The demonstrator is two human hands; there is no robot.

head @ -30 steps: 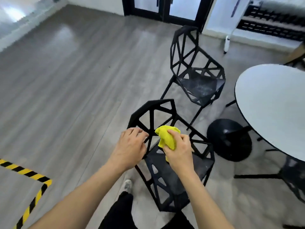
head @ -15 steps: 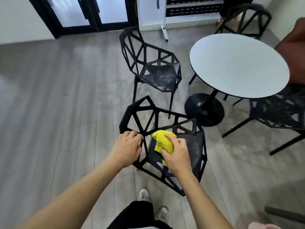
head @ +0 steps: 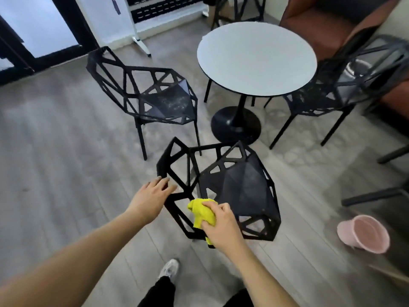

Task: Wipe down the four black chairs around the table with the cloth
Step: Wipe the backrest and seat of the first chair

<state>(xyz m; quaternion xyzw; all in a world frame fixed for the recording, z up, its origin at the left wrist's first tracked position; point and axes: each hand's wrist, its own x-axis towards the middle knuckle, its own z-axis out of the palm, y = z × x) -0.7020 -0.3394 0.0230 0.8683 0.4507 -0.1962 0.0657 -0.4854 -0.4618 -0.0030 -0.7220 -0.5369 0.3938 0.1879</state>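
— What carries everything here?
— A grey plank floor (head: 66, 151). Four black lattice chairs stand on it: the nearest chair (head: 243, 185), a second chair (head: 155, 100) to its left, a third chair (head: 327, 94) on the right, and a far chair (head: 239, 9) behind.
— And between them?
— A round white worktop (head: 256, 58) on a black pedestal base (head: 235, 125).
— Anything else down there?
— A pink bucket (head: 365, 234), tilted, at the right, and a white shoe (head: 169, 269).
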